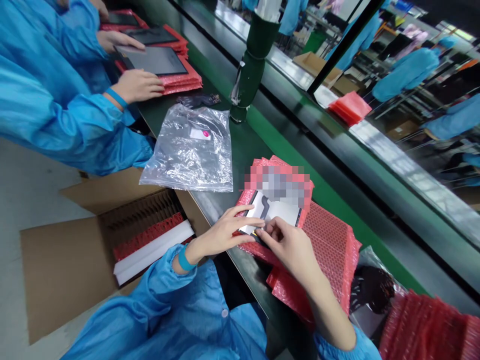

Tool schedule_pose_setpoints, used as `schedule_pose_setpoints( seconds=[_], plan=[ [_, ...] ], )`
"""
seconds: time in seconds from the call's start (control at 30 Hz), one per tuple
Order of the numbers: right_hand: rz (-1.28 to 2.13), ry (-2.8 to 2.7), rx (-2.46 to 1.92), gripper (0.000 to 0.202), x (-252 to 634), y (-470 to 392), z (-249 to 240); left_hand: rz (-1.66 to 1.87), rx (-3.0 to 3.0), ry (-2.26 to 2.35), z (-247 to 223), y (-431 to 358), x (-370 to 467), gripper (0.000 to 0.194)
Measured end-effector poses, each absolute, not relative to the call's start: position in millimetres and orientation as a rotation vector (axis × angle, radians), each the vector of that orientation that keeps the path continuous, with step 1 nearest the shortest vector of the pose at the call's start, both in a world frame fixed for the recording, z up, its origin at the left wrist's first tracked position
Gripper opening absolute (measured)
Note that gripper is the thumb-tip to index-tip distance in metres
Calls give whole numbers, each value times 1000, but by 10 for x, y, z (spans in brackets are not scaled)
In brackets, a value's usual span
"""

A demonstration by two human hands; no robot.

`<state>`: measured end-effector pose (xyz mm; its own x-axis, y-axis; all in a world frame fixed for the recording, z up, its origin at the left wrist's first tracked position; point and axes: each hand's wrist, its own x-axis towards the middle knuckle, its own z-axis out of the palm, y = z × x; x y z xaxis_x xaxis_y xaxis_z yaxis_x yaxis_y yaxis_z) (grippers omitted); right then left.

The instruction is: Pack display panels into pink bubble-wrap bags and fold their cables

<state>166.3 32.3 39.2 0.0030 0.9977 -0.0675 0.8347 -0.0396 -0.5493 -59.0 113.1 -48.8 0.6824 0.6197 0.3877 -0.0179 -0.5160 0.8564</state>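
Note:
A flat display panel (284,212) with a pale back and dark edges lies on red bubble-wrap bags (330,245). A dark ribbon cable (264,206) runs across its pale face. My left hand (225,231) rests over the panel's near left corner, fingers stretched and apart. Close beside it, my right hand (288,242) has thumb and forefinger pinched at the panel's near edge, by the cable's lower end. What sits between those fingertips is too small to make out. The panel's far part is blurred by pixelation.
A clear zip bag (191,155) lies on the green bench (247,145), left of a wrapped post (249,70). An open carton (60,270) stands below. Dark parts in plastic (371,290) and stacked red bags (431,325) lie right. A co-worker's hands (140,85) handle panels at upper left.

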Motion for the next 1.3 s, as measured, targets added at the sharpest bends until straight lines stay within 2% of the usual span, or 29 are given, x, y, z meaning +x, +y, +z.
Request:
schedule_pose_setpoints(
  seconds=[0.17,0.3,0.4,0.7,0.87,1.03,1.1,1.2,1.3],
  plan=[
    [413,-1960,-1552,18,1604,32,263,770,1920,508,-450,1152,-624,37],
    [89,-2267,-1466,31,1607,-70,200,766,1864,522,-478,1138,-622,37],
    [-96,-2343,-1508,33,1590,-82,177,755,1832,520,-498,1148,-625,36],
    [-248,-2332,-1632,42,1591,-189,53,725,1727,589,-506,1071,-588,38],
    [-404,-2252,-1750,46,1764,-564,7,734,1714,619,-562,1052,-588,38],
    [-465,-2119,-1923,67,2003,-1251,-110,747,1714,630,-638,1038,-597,37],
    [-473,-2090,-1947,63,2067,-1442,-188,754,1732,648,-657,1036,-608,36],
    [-413,-2020,-1890,46,2131,-1591,-244,759,1772,670,-639,1053,-630,37],
    [-341,-1848,-1808,38,2162,-1648,-144,745,1831,664,-545,1065,-643,39]
  ],
)
